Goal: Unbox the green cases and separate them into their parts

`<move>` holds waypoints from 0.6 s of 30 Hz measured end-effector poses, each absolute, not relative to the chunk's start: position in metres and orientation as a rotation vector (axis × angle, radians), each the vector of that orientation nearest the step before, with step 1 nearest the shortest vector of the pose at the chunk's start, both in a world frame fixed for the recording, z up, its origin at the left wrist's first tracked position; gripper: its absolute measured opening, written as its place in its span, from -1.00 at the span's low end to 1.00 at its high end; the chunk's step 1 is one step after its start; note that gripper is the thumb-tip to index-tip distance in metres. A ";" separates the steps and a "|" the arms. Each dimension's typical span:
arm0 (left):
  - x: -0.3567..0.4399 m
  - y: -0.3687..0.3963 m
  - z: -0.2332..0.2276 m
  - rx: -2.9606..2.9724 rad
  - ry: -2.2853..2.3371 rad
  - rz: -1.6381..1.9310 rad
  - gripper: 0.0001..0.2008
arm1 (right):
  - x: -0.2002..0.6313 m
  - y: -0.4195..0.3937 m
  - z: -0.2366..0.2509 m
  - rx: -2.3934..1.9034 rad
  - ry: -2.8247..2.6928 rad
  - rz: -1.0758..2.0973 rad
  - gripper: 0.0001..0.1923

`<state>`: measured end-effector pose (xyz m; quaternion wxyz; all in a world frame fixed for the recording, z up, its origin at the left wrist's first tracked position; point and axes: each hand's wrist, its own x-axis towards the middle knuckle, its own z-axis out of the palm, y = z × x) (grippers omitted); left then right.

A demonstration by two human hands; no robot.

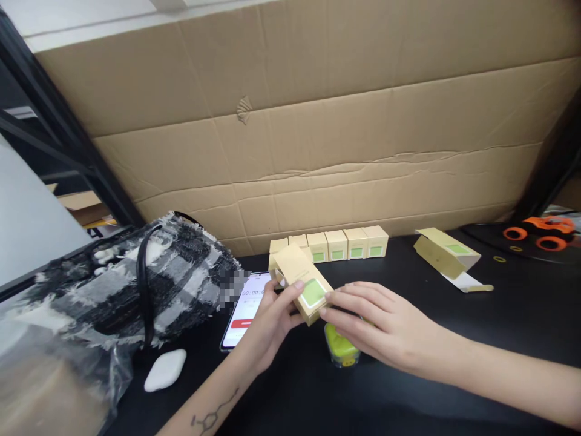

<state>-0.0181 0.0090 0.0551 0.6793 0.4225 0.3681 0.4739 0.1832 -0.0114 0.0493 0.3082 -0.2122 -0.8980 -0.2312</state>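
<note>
Head view: left hand (267, 321) and right hand (385, 327) both grasp small box (302, 287) above desk (408, 387). Jar (341, 348) under right hand. Phone (245, 309) beside left hand. Row of boxes (336, 244) beyond hands.

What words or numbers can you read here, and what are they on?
"00:00:0", the last digits hidden by the left hand: on the phone screen, a timer.
Red button on the phone: too small to read.
Green labels on the held box and the row of boxes: too blurred to read.
</note>
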 end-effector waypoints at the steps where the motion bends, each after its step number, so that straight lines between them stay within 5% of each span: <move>1: -0.016 0.007 0.055 0.914 0.788 1.026 -0.74 | 0.182 -0.013 0.051 -0.544 -2.359 -0.673 -0.68; 18: -0.010 -0.005 0.057 0.759 0.630 0.980 -0.77 | 0.187 -0.011 0.051 -0.420 -2.098 -0.967 -0.64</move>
